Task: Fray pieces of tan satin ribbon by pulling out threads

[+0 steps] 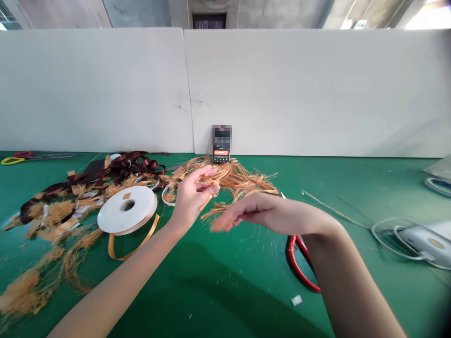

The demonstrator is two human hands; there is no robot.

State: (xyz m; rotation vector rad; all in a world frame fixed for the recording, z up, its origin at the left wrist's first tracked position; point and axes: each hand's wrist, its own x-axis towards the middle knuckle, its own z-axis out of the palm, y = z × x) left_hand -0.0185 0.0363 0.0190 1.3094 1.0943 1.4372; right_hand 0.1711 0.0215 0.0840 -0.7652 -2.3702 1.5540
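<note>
While my left hand [192,199] pinches a ribbon strip [206,203], my right fingers [229,220] spread open. Red scissors [291,256] lie beside that wrist.

Orange-tan ribbon fibres [239,178] in a loose tangle; white spool [121,211] trailing golden-tan ribbon [141,241]; dark maroon ribbon [136,164] in glossy loops; red scissor handles [289,253]; uniformly green worktop [246,281]; plain off-white partition [282,94] behind.
</note>
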